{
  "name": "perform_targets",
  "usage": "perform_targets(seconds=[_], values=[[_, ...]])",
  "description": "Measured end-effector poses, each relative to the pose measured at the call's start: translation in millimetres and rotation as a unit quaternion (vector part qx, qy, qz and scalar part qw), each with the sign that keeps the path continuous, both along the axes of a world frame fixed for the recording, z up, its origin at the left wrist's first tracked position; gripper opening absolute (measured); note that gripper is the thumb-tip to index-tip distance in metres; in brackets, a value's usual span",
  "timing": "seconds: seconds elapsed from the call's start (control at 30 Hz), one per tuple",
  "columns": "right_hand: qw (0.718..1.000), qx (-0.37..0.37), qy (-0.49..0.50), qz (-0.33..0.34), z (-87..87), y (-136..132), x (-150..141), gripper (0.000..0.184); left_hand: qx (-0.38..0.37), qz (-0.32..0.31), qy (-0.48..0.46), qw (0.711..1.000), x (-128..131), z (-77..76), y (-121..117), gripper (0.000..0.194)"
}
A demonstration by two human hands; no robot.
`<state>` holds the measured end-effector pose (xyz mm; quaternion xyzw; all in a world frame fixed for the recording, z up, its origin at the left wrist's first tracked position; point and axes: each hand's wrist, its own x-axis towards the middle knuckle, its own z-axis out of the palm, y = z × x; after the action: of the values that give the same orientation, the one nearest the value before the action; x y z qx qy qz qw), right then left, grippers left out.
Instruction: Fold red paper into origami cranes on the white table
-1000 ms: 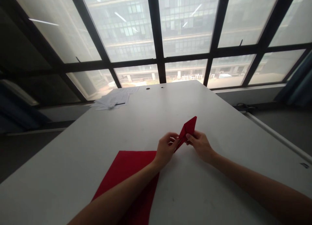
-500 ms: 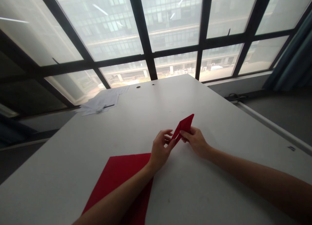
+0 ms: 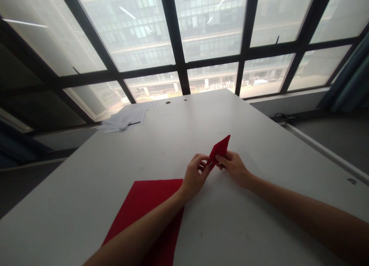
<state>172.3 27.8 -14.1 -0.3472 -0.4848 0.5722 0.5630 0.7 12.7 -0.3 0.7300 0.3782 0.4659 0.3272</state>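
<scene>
A small folded red paper piece (image 3: 221, 147) with a pointed tip is held just above the white table (image 3: 259, 127), its tip aimed away from me. My left hand (image 3: 195, 177) pinches its near left edge with curled fingers. My right hand (image 3: 235, 167) grips its right side, fingers closed on the fold. A flat red paper sheet (image 3: 144, 204) lies on the table under my left forearm.
A loose pile of white papers (image 3: 123, 119) with a dark pen lies at the table's far left corner. Two small dark round spots (image 3: 168, 102) sit near the far edge. Large windows with dark frames stand behind the table; a curtain hangs at right.
My left fingers have closed onto the folded piece from a looser spread half a second ago. Both hands and the paper stay in about the same place; the view shifted slightly.
</scene>
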Motion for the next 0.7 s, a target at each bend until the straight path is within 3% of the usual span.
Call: perform_targets(seconds=[0.3,0.5,0.7], values=[[1.0,0.002,-0.026,0.001,-4.2,1,1,0.03,0.106,0.03,0.085,0.99,-9,-3.3,1,0.024],[0.999,0.01,-0.044,0.003,0.3,-1,0,0.028,0.162,0.06,0.149,0.974,-12,-0.1,4,0.019],[0.998,0.017,-0.056,0.004,5.4,-5,-1,0.031,0.234,0.032,0.207,0.95,-14,6.4,3,0.027]])
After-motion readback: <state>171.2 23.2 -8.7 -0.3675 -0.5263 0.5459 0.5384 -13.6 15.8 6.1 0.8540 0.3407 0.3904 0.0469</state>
